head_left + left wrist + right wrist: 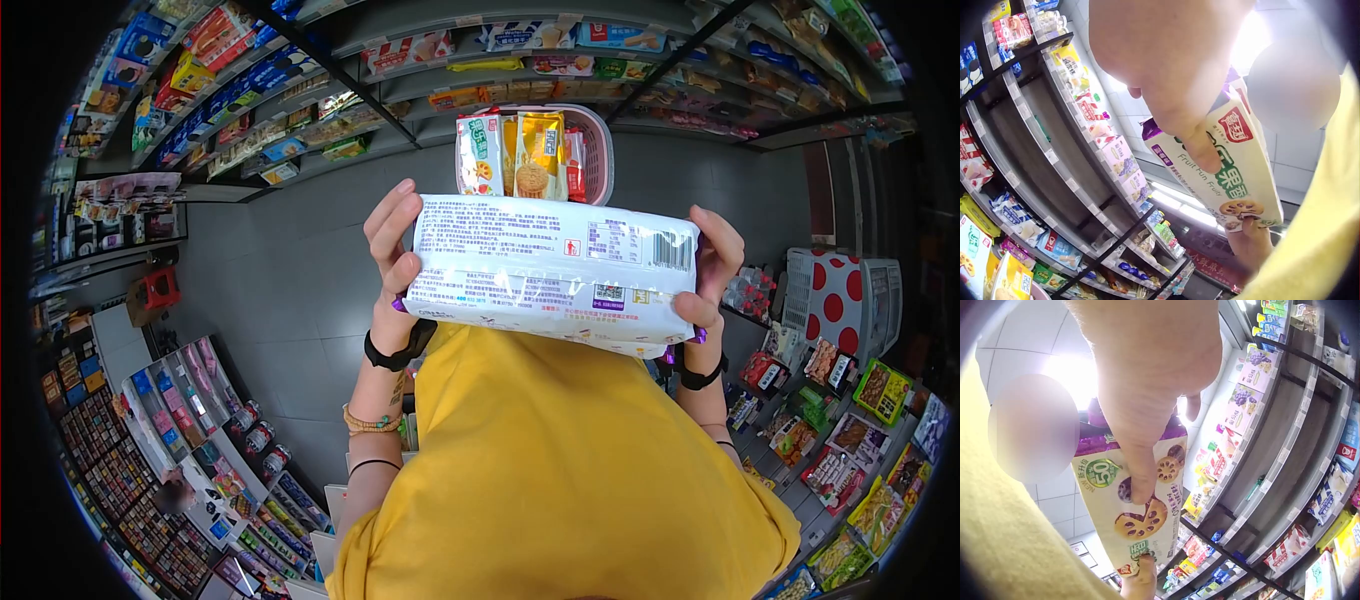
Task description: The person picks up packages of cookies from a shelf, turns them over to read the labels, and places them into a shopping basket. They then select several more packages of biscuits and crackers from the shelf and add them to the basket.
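Observation:
A long white biscuit packet (555,265) with purple ends is held up level before the chest, its printed back with a barcode facing the head camera. My left hand (393,245) grips one end and my right hand (715,265) grips the other, thumbs on the near side. In the left wrist view, the packet's front (1225,162) carries a red logo, green lettering and a round biscuit picture. More biscuit pictures and a green "50" badge show on the packet (1138,494) in the right wrist view.
Behind the packet, a pink basket (597,150) holds several snack packs, including a yellow pack (540,150) and a white one (480,155). Stocked shelves (480,80) curve across the back. More packaged goods (840,440) lie at the right, and a display rack (190,400) stands at the left.

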`<state>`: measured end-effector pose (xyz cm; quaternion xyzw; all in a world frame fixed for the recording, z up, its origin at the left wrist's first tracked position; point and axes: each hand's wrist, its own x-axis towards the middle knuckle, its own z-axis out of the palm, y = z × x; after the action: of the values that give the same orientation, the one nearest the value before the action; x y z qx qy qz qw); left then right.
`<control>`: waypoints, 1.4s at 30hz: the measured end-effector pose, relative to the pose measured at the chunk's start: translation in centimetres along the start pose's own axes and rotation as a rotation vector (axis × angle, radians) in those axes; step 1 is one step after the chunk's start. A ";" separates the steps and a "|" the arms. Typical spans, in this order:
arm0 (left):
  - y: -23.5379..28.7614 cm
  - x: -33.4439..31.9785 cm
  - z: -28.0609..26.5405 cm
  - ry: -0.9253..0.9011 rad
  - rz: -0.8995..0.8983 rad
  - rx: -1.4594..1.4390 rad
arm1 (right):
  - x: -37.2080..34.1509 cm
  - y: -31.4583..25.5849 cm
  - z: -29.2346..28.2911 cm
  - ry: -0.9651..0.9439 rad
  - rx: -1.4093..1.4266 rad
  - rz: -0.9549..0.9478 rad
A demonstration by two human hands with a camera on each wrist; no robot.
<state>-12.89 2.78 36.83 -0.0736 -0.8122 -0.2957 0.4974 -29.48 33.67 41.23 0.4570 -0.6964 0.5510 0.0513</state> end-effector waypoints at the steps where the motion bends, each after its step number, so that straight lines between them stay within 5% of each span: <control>1: 0.0 0.0 0.0 0.006 0.009 0.004 | -0.1 0.0 0.0 0.001 0.003 0.005; 42: 0.3 -2.1 -0.1 0.129 -0.176 -0.107 | -0.8 -0.3 -0.5 0.005 -0.032 -0.011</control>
<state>-11.67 3.37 35.22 -0.0094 -0.7650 -0.3851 0.5161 -29.01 34.50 41.18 0.4586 -0.7023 0.5408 0.0635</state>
